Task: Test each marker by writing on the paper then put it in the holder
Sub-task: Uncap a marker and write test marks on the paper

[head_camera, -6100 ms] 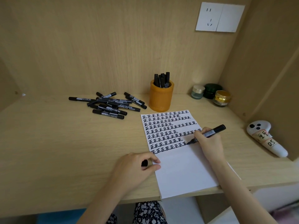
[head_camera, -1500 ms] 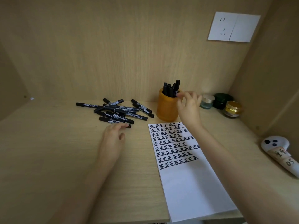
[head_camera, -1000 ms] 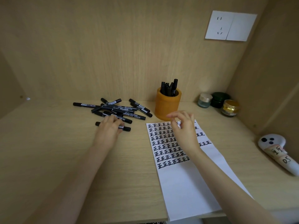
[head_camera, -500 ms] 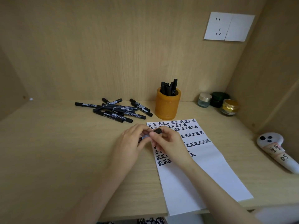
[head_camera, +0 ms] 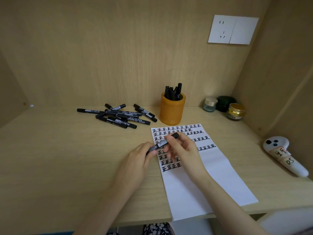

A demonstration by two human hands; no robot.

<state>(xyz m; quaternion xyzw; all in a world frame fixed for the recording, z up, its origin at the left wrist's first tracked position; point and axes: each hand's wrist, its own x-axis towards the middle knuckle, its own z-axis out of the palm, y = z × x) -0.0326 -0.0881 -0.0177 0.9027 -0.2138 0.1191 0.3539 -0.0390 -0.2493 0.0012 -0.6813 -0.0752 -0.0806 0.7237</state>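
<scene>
We are now holding a fresh marker in both hands over the left edge of the paper. Our left hand, back from the loose pile, is gripping its lower end. Our right hand, back from the holder, is pinching the capped end. More barrel is showing between them than half a second ago.

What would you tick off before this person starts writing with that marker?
1. Marker gripped by left hand and right hand: ok.
2. Tip bared for writing: cannot tell, the hands cover much of it.
3. Blank space on the paper below the written rows: ok.
4. Holder upright behind the paper: ok.
5. Loose markers lying clear of the paper: ok.
</scene>
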